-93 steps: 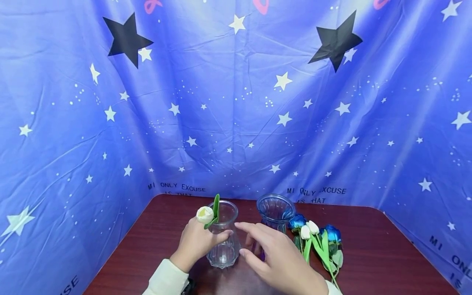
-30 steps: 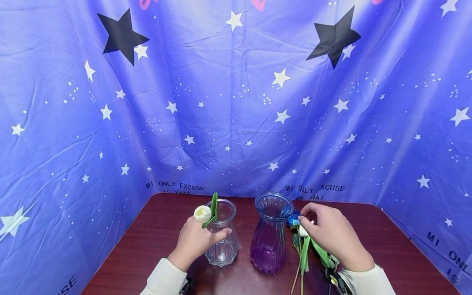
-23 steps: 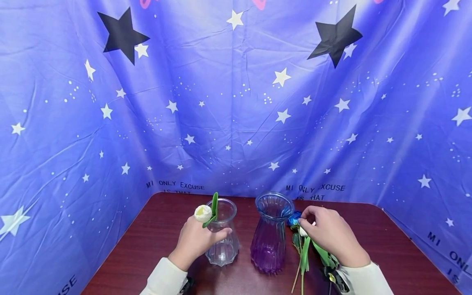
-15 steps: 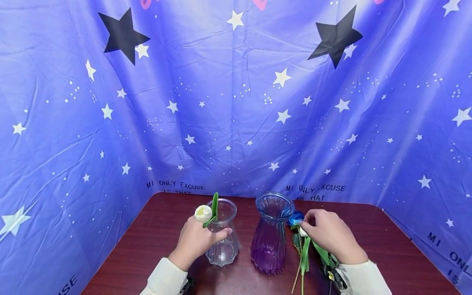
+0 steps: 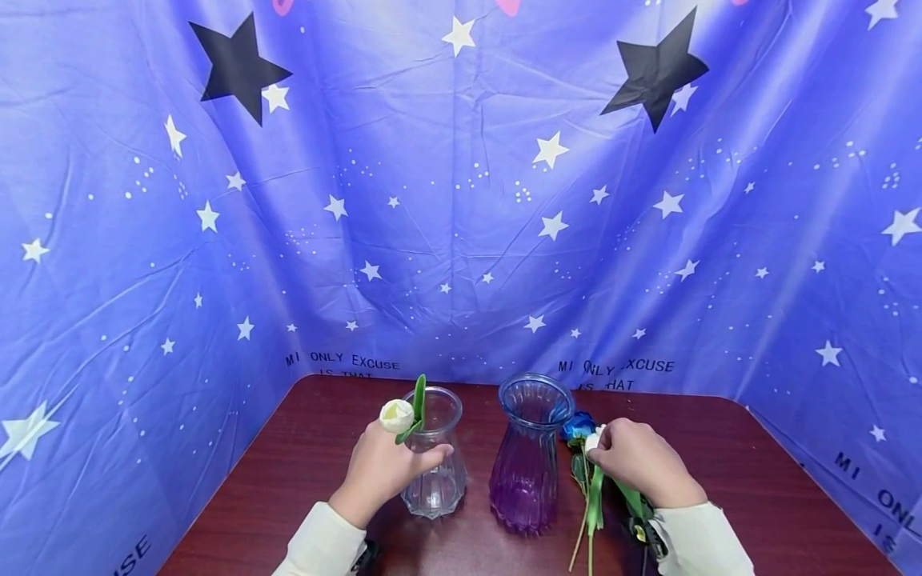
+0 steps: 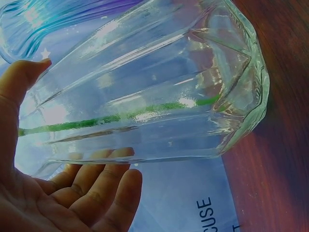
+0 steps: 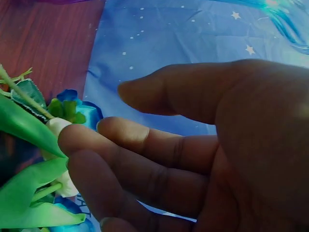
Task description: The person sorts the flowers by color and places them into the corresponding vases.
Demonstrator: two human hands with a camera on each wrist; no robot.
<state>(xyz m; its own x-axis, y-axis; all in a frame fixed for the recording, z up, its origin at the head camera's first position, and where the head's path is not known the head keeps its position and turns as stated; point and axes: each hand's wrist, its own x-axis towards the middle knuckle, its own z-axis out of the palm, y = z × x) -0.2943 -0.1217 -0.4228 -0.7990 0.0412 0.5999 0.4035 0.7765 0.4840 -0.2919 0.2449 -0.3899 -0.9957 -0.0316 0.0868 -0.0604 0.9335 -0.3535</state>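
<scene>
Holding clear vase (image 5: 435, 494) in left hand (image 5: 380, 470) | near white tulip (image 5: 594, 441) with right hand (image 5: 646, 464) spread loosely | likely light, bendy; best pinched by stem (image 5: 591, 552)

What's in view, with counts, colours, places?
Table: one, dark red, foreground
Backdrop: one, starry blue, behind
Clear vase: one, colourless, on table
Tinted vase: one, purplish blue, right of clear vase
Vase tulip: one, white, stem in clear vase
Loose tulips: apparently two, white, at table's right
Roses: two, blue, beside loose tulips
Wrist gear: two, dark, one per wrist
Sleeves: two, white, both forearms
Left hand: one, gripping clear vase
Right hand: one, at loose tulips
</scene>
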